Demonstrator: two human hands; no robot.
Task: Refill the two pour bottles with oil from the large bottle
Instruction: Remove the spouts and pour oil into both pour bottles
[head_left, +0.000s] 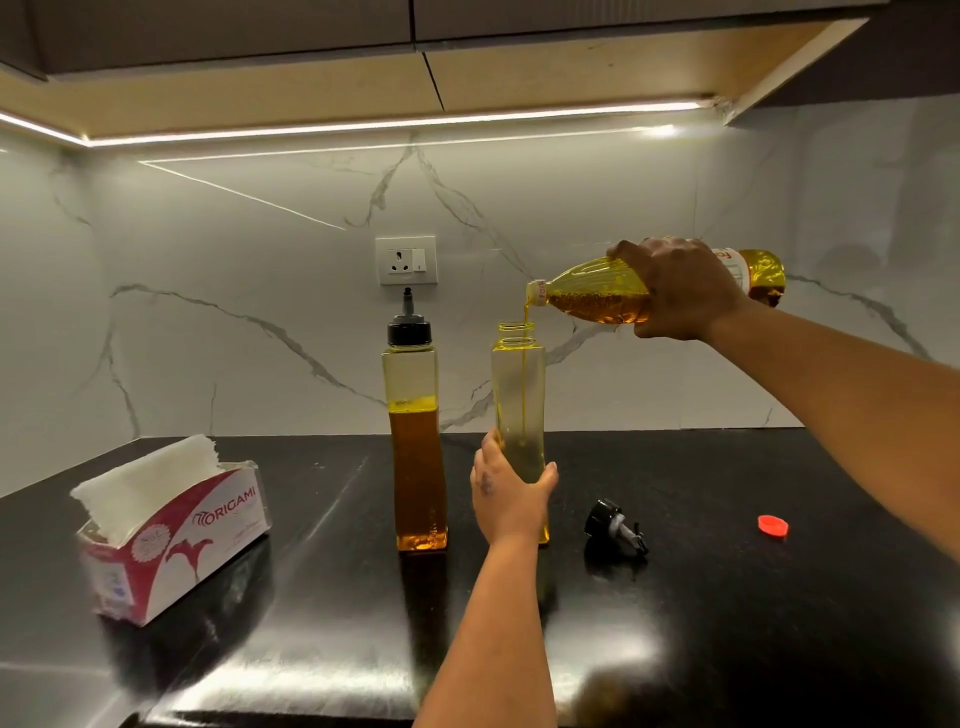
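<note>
My left hand (511, 499) grips the base of the uncapped pour bottle (519, 395) on the black counter (727, 597); my right hand (680, 288) clasps the tilted large oil bottle (597, 291), its thin stream falling into the open neck. The level looks low, though glare obscures it. The capped bottle (415, 431) stands just left, partly filled. A wobble could send oil down the outside.

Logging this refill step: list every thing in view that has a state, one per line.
Large bottle: uncapped, tipped, pouring oil.
Right pour bottle: open, upright, nearly empty, receiving oil.
Left pour bottle: capped, upright, over half full.
Spout cap: off, lying on the counter.
Red cap: off, on the counter.
Left hand: grips the right pour bottle.
Right hand: holds the large bottle.
Tissue box: open.
</note>
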